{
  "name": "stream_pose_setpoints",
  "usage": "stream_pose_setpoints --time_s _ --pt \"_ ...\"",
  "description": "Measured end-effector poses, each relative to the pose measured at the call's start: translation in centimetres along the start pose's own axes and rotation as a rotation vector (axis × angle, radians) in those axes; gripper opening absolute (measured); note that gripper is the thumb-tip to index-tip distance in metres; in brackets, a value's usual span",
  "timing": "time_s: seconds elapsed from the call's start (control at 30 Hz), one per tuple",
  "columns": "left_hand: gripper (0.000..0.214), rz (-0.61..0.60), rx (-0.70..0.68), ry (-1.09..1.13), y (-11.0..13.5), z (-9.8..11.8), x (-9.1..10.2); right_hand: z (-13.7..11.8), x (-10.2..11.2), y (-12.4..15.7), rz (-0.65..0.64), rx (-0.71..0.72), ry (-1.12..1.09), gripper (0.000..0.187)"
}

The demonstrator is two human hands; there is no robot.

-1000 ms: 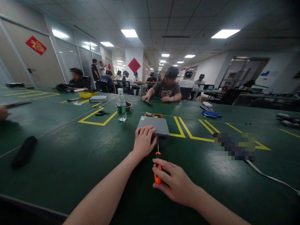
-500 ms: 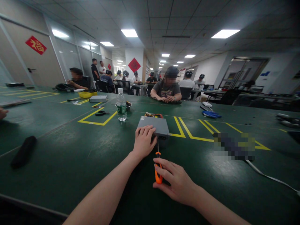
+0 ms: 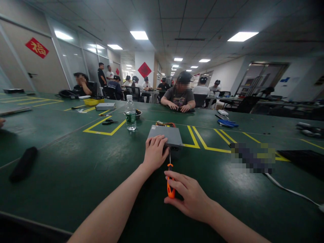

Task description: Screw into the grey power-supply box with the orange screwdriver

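Observation:
A grey metal box (image 3: 169, 134) with coloured wires at its far end lies on the green table (image 3: 76, 162). My left hand (image 3: 155, 151) rests on the box's near left corner, fingers curled over its top. My right hand (image 3: 188, 195) is closed round the orange handle of a screwdriver (image 3: 170, 184). The thin shaft points away from me and its tip meets the box's near face.
A water bottle (image 3: 130, 113) stands left of the box, with scissors (image 3: 109, 122) and a small bowl nearby. A black object (image 3: 23, 163) lies at the left. A white cable (image 3: 291, 191) and a dark flat item (image 3: 301, 158) are at the right. A person (image 3: 180, 96) sits opposite; several others sit behind.
My hands and the screwdriver have hardly moved. The person opposite has drawn both hands together. A dark flat item has come into view at the right.

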State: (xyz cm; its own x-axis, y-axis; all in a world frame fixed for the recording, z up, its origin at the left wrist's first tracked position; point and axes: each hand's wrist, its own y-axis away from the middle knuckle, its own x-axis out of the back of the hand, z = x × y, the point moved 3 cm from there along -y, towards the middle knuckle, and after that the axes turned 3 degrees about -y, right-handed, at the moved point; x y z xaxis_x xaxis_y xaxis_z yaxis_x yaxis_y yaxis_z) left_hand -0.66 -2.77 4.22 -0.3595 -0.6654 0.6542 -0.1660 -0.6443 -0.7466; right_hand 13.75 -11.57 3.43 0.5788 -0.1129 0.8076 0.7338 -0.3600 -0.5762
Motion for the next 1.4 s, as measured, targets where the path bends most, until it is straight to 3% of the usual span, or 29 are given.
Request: stream_pose_setpoints --time_s 0.1,0.27,0.47,0.6,0.87,1.1,1.4 --pt "0.029 -0.004 0.003 0.003 0.0 0.0 0.0 0.1 0.1 0.1 0.005 -0.035 -0.042 0.036" --pt "0.029 -0.003 0.004 -0.001 0.0 0.0 0.0 -0.3 0.5 -0.1 -0.103 -0.002 0.027 0.037" --pt "0.029 -0.004 0.006 0.004 0.0 0.0 0.0 -0.1 0.3 -0.1 0.016 0.019 0.038 0.033" --pt "0.028 -0.008 0.010 0.003 -0.1 0.1 -0.1 0.0 0.3 -0.2 0.006 0.012 0.032 0.032" --pt "0.028 -0.005 0.012 0.005 -0.1 0.2 0.0 0.2 2.5 0.7 0.122 0.159 0.042 0.033" --pt "0.028 -0.010 0.009 0.006 0.0 0.0 -0.3 0.8 3.9 1.5 0.147 0.107 0.091 0.031" --pt "0.030 -0.022 0.004 0.006 0.0 0.0 -0.2 1.1 3.8 1.2 0.144 0.109 0.091 0.030"
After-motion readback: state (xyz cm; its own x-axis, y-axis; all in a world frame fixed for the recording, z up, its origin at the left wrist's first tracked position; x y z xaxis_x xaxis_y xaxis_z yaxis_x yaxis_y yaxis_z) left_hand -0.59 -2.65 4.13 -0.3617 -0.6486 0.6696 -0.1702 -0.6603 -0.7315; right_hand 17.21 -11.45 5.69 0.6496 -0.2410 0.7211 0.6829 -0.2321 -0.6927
